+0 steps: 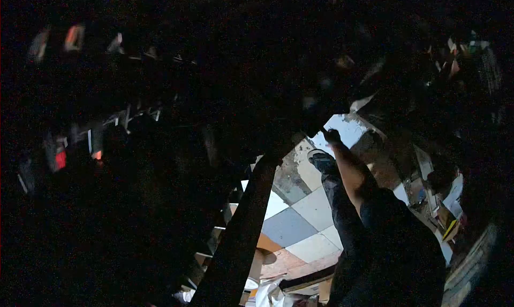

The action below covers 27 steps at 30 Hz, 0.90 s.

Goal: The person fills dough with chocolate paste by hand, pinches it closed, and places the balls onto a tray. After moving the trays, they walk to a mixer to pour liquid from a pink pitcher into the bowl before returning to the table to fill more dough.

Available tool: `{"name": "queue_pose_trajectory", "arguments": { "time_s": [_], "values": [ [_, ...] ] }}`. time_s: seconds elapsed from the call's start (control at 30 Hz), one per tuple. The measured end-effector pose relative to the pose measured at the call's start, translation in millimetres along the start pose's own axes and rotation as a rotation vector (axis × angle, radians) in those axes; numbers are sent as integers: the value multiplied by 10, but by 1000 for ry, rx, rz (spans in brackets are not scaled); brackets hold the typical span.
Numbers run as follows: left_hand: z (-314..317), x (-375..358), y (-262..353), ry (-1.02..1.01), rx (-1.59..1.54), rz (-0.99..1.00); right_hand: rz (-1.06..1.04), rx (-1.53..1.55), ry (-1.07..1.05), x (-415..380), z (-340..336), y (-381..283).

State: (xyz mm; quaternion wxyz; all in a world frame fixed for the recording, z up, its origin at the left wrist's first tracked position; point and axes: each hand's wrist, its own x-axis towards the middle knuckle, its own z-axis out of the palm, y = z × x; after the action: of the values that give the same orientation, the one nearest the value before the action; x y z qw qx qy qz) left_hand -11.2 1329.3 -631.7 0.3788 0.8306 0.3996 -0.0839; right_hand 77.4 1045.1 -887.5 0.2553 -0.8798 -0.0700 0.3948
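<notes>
Darkness obscuring left hand (280, 153), right hand (332, 137) silhouetted, grip unreadable

Shows as a dark, straight-edged object (316, 126), mostly lost in shadow. Sits by the right hand (332, 136). Cannot tell if held

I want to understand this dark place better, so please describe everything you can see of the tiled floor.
The tiled floor is a lit patch amid darkness. Its flat, hard-looking tiles are whitish, grey-blue and orange-pink, with thin joints. Farther forward, the surface looks blotchy and stained. A shoe appears to rest there. Its outer limits are hidden.
</notes>
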Motion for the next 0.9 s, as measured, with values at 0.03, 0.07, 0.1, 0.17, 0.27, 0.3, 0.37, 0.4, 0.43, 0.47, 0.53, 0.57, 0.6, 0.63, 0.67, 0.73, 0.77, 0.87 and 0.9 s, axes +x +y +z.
{"name": "queue_pose_trajectory", "arguments": {
  "time_s": [0.03,0.07,0.1,0.17,0.27,0.3,0.37,0.4,0.43,0.47,0.53,0.57,0.6,0.63,0.67,0.73,0.77,0.87,0.9],
  "values": [
    [115,98,-69,-5,18,-19,72,65,30,77,-75,-141],
    [186,156,-132,-2,29,-35,134,126,51,108,-180,-401],
    [208,243,-128,8,35,-39,171,180,74,114,-271,-626],
    [273,197,-196,11,24,-53,219,299,135,82,-431,-969],
    [171,-19,-153,27,1,-47,253,561,237,-158,-785,-1417],
    [83,-182,-131,36,-8,-42,256,668,266,-278,-936,-1567],
    [-130,-515,-21,44,-22,-31,236,914,312,-581,-1291,-1847],
    [-216,-711,-2,43,-28,-20,220,1050,332,-768,-1457,-1959],
    [-310,-990,5,40,-36,-15,203,1187,345,-978,-1648,-2076],
    [-357,-1291,-48,30,-42,-5,179,1343,350,-1202,-1807,-2133],
    [-475,-1876,-31,8,-52,16,101,1688,333,-1701,-2081,-2219],
    [-530,-2143,-38,2,-54,27,42,1866,292,-1965,-2192,-2213],
    [-622,-2422,-22,6,-55,35,-43,1994,236,-2256,-2272,-2188],
    [-636,-2727,-173,-3,-51,40,-151,2047,188,-2561,-2376,-2157],
    [-670,-2965,-252,7,-51,48,-346,1573,282,-3021,-2541,-2217],
    [-683,-3337,-478,31,-65,59,-469,471,740,-3946,-2894,-2384],
    [-724,-3539,-540,41,-69,61,-576,657,837,-4330,-2986,-2505],
    [-868,-4215,-783,97,-97,56,-698,312,849,-5786,-3588,-2409],
    [-873,-4422,-932,121,-113,56,-718,323,772,-6162,-3621,-2191]
  ]
}}
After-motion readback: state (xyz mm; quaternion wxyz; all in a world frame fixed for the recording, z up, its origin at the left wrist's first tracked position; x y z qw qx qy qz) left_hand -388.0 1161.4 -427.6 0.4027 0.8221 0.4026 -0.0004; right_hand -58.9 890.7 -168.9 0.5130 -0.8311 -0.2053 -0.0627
